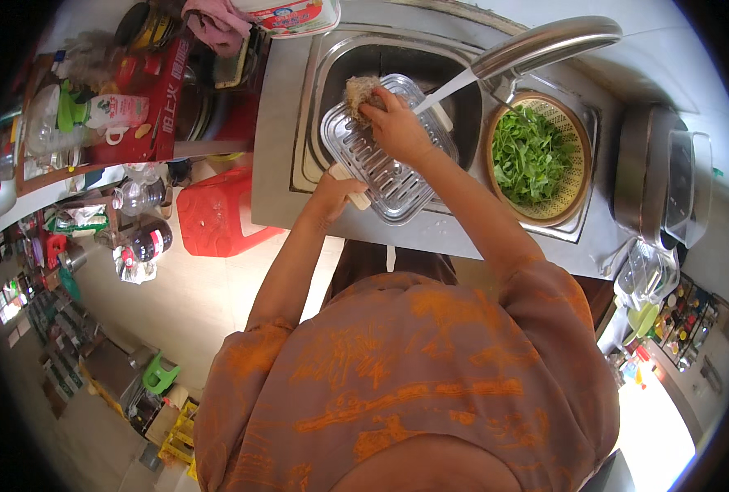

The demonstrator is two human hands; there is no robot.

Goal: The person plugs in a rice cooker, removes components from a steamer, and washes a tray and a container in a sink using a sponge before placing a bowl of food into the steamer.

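Observation:
Over the left basin of a steel sink (472,141), my left hand (330,195) grips the pale handle (358,195) of a slotted metal rack (395,175). The rack is tilted, and a second pale handle (441,114) shows on its far side. My right hand (398,126) holds a tan fibrous scrubber (361,92) against the rack's upper left corner. Water (444,92) runs from the curved metal faucet (543,46) and falls beside my right hand onto the rack. Part of the rack's surface is hidden under that hand and forearm.
Right of the basin sits a yellow colander (576,178) of leafy greens (530,160). Beyond it stand a dark metal pan (638,172) and clear containers (687,187). A red plastic stool (219,215) is left of the counter, below a cluttered red-covered table (161,144).

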